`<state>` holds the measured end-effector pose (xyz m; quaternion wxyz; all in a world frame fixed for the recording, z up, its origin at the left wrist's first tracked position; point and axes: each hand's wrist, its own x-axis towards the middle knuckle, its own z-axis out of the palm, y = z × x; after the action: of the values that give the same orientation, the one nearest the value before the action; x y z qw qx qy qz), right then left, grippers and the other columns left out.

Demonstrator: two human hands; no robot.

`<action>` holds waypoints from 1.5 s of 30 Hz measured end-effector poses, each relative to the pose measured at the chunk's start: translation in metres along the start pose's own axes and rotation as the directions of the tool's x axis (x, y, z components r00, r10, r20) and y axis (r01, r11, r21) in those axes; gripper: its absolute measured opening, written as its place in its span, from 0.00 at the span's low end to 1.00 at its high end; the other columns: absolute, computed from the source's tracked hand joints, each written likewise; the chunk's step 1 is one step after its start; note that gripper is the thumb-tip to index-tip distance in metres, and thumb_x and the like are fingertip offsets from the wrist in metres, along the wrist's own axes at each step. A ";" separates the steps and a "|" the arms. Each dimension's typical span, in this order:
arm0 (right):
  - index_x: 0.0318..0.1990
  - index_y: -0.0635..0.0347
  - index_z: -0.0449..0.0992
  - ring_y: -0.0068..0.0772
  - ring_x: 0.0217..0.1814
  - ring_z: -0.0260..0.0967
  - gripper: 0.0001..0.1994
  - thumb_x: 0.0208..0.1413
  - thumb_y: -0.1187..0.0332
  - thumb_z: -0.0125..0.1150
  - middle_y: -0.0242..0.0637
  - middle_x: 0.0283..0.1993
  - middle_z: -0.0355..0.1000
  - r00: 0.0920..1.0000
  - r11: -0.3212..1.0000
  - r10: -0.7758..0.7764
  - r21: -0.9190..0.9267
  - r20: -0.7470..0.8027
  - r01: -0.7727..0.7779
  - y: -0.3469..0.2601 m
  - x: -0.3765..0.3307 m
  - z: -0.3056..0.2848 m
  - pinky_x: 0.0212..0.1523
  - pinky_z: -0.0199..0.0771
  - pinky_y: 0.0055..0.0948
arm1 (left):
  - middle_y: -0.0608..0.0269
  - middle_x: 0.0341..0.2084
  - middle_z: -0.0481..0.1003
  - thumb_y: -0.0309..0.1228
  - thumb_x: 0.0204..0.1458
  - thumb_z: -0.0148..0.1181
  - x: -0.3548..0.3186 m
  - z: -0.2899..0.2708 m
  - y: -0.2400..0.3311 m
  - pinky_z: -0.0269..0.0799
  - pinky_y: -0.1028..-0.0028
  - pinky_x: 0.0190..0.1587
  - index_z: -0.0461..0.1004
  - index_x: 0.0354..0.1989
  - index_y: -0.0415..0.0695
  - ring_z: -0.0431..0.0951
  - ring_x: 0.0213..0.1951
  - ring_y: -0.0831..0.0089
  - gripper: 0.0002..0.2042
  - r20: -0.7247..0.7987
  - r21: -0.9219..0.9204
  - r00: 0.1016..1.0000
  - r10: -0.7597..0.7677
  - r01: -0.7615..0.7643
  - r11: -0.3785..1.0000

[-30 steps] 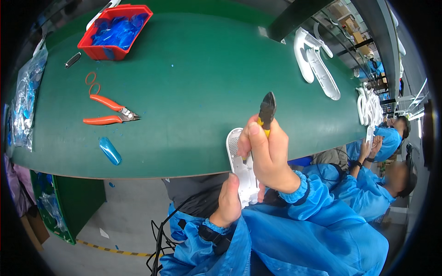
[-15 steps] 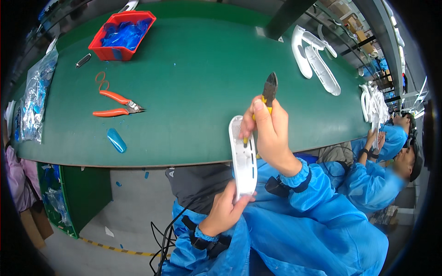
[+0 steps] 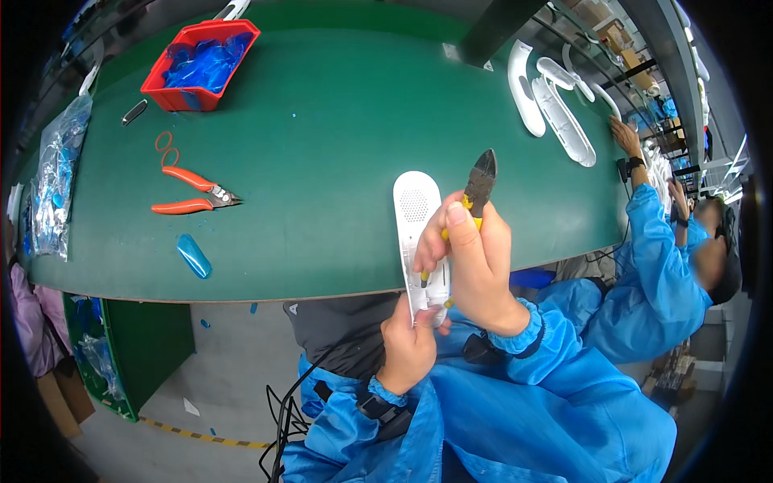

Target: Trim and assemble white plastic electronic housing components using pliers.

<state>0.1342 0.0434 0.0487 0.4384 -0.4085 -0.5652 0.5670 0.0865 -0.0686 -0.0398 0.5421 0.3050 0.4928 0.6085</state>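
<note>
A long white plastic housing part [image 3: 414, 205] with a perforated end stands out over the table's front edge. My left hand [image 3: 407, 342] is closed around its near end, thumb on top. In my right hand [image 3: 481, 266] is a pair of side cutters [image 3: 483, 179] with dark jaws and yellow handles. The jaws point away from me, up past the thumb, and a handle end crosses in front of the white part. My right fingers partly cover the middle of the part.
Orange-handled nippers [image 3: 187, 208], a shiny blue piece [image 3: 193, 256] and a red bin [image 3: 181, 97] of blue film lie on the green table [image 3: 322, 161]. White shells [image 3: 561, 121] rest at the far right, near a post [image 3: 501, 32]. At right, a co-worker's hand [image 3: 625, 137] reaches over the table.
My left hand has lifted the white part away from me, and its perforated face shows more. The cutters have come slightly nearer and right. At right, a co-worker's arm has stretched forward.
</note>
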 end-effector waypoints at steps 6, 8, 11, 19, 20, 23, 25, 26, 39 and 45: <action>0.41 0.63 0.61 0.24 0.22 0.63 0.11 0.71 0.63 0.41 0.33 0.24 0.61 0.999 0.998 -0.011 -0.064 -0.039 0.009 0.003 -0.003 0.006 0.26 0.71 0.28 | 0.58 0.24 0.78 0.32 0.65 0.48 0.001 0.004 0.000 0.74 0.74 0.32 0.71 0.44 0.33 0.80 0.26 0.72 0.12 -0.018 0.034 0.997 0.081 -0.080 0.996; 0.41 0.64 0.61 0.24 0.22 0.63 0.11 0.70 0.63 0.41 0.33 0.24 0.61 0.999 0.998 -0.013 -0.069 -0.052 0.009 0.003 -0.002 0.007 0.26 0.71 0.27 | 0.58 0.27 0.78 0.38 0.65 0.48 0.001 0.003 0.002 0.72 0.73 0.32 0.71 0.45 0.33 0.79 0.28 0.73 0.17 -0.023 0.051 0.997 0.070 -0.069 0.996; 0.42 0.64 0.61 0.23 0.22 0.63 0.11 0.70 0.64 0.41 0.33 0.24 0.61 0.999 0.998 -0.001 -0.067 -0.035 -0.001 0.004 -0.005 0.007 0.26 0.70 0.27 | 0.56 0.26 0.78 0.37 0.64 0.49 0.002 0.003 0.005 0.72 0.71 0.33 0.72 0.46 0.33 0.79 0.28 0.70 0.16 -0.039 0.058 0.996 0.081 -0.079 0.995; 0.42 0.64 0.61 0.22 0.21 0.62 0.10 0.70 0.65 0.41 0.33 0.23 0.61 0.998 0.992 -0.001 -0.125 -0.063 -0.007 0.005 -0.004 0.011 0.25 0.69 0.25 | 0.57 0.23 0.78 0.31 0.64 0.47 0.004 0.003 0.010 0.74 0.72 0.31 0.71 0.45 0.33 0.80 0.26 0.70 0.12 -0.031 0.108 0.992 0.123 -0.119 0.987; 0.43 0.64 0.61 0.22 0.21 0.62 0.09 0.70 0.66 0.42 0.33 0.23 0.61 0.998 0.991 -0.002 -0.136 -0.070 -0.008 0.005 -0.005 0.012 0.25 0.69 0.25 | 0.59 0.22 0.78 0.29 0.64 0.47 0.004 0.003 0.011 0.75 0.74 0.30 0.71 0.45 0.34 0.81 0.25 0.72 0.10 -0.030 0.136 0.986 0.161 -0.156 0.978; 0.43 0.65 0.61 0.22 0.21 0.62 0.08 0.70 0.67 0.42 0.33 0.23 0.62 0.992 0.978 -0.008 -0.208 -0.122 -0.018 0.007 -0.003 0.011 0.25 0.68 0.24 | 0.51 0.28 0.79 0.33 0.63 0.48 0.002 -0.002 0.008 0.73 0.69 0.34 0.71 0.48 0.33 0.82 0.31 0.66 0.15 0.023 0.063 1.000 0.012 -0.013 0.998; 0.43 0.65 0.61 0.22 0.22 0.63 0.08 0.70 0.68 0.42 0.33 0.23 0.62 0.995 0.953 -0.059 -0.301 -0.082 0.032 0.008 -0.007 0.011 0.25 0.68 0.24 | 0.51 0.27 0.78 0.33 0.63 0.49 -0.001 0.000 0.008 0.73 0.70 0.34 0.71 0.47 0.32 0.82 0.30 0.67 0.15 -0.020 0.075 0.999 0.032 -0.031 0.997; 0.43 0.65 0.61 0.22 0.22 0.64 0.08 0.70 0.68 0.42 0.33 0.23 0.62 0.994 0.936 -0.089 -0.347 -0.058 0.063 0.007 -0.008 0.011 0.25 0.68 0.24 | 0.50 0.27 0.78 0.34 0.63 0.49 0.000 0.002 0.009 0.73 0.70 0.34 0.71 0.47 0.32 0.82 0.30 0.67 0.15 -0.041 0.080 0.998 0.050 -0.046 0.996; 0.40 0.65 0.62 0.24 0.24 0.64 0.11 0.70 0.64 0.43 0.34 0.23 0.63 0.998 0.987 0.001 -0.162 0.059 0.008 -0.003 -0.004 -0.011 0.28 0.71 0.27 | 0.57 0.21 0.78 0.27 0.64 0.47 0.002 0.002 -0.004 0.76 0.72 0.31 0.71 0.42 0.33 0.80 0.23 0.70 0.10 0.011 0.006 1.000 0.011 -0.011 1.000; 0.40 0.65 0.62 0.23 0.24 0.64 0.11 0.70 0.65 0.42 0.34 0.24 0.64 0.999 0.987 0.004 -0.159 0.034 0.002 -0.004 -0.006 -0.009 0.28 0.70 0.26 | 0.57 0.21 0.78 0.27 0.63 0.47 0.003 0.003 -0.003 0.76 0.72 0.30 0.71 0.42 0.33 0.80 0.23 0.70 0.09 0.011 0.021 1.000 0.011 -0.011 1.000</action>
<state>0.1444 0.0402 0.0519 0.3946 -0.4327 -0.6156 0.5273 0.0892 -0.0656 -0.0420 0.5382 0.3166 0.4945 0.6047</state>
